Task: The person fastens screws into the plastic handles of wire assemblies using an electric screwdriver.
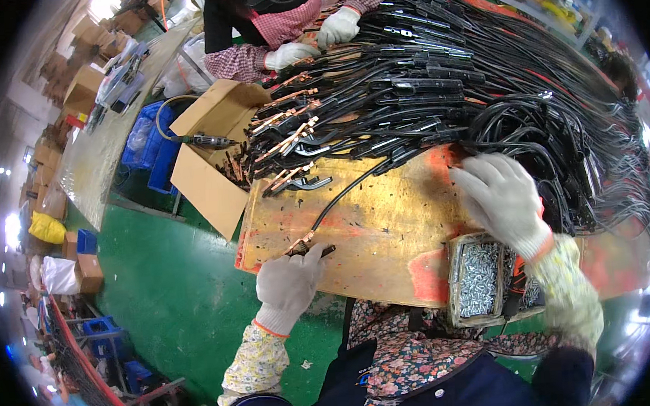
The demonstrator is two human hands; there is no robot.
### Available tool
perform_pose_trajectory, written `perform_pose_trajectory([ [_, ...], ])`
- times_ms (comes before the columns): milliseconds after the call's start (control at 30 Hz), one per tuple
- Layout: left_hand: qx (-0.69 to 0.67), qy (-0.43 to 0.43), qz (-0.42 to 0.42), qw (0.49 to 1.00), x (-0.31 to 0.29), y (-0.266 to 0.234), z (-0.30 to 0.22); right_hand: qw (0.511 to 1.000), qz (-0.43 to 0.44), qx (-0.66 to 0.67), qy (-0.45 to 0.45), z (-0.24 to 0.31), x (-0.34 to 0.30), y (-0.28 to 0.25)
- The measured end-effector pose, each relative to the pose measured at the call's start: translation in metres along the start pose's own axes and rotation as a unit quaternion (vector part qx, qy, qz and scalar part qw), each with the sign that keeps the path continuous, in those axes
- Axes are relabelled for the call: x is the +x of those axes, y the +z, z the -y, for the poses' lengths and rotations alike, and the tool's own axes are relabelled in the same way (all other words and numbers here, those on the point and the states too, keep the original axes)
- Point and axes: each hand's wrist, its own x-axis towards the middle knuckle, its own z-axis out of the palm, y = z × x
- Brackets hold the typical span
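Note:
In my gloved left hand (pixel 291 279), closed at the board's near left edge, is the copper-coloured end of a welding electrode holder (pixel 303 243). Short black pieces show by its thumb. From there a black cable (pixel 345 191) curves up and right toward the pile. My gloved right hand (pixel 499 192) reaches over the board's right side, beside a coil of black cable (pixel 532 127). Its fingers are blurred and their tips hidden, so I cannot tell whether they grip anything. Below it stands a tray of small silver screws (pixel 478 279), with an orange-and-black tool (pixel 518 277) in the neighbouring compartment.
Many electrode holders with black handles and cables (pixel 429 85) cover the far side of the worn board (pixel 371 233). A co-worker's gloved hands (pixel 315 40) work there. Left are an open cardboard box (pixel 216 187), a power tool (pixel 206 141) and blue bins (pixel 143 143).

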Motion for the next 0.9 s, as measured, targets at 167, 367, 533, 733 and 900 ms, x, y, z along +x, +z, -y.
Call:
perform_pose_trajectory([
  [167,0.007,0.015,0.047,0.999,0.013,-0.003,0.008,0.977,0.195,-0.085,0.012,-0.035,0.032,0.072],
  [367,-0.001,0.051,0.038,0.998,0.026,-0.041,0.045,0.979,0.134,-0.155,0.001,-0.034,0.026,0.100],
  [533,-0.142,0.087,-0.207,0.964,0.042,-0.085,0.055,0.973,0.184,-0.121,0.067,-0.020,0.047,0.088],
  [733,-0.127,0.034,-0.139,0.982,0.043,-0.099,0.042,0.992,0.004,0.032,-0.119,0.018,0.064,0.072],
  [900,-0.268,-0.071,0.078,0.958,0.038,-0.115,0.019,0.970,0.143,0.147,-0.131,0.073,0.073,0.068],
])
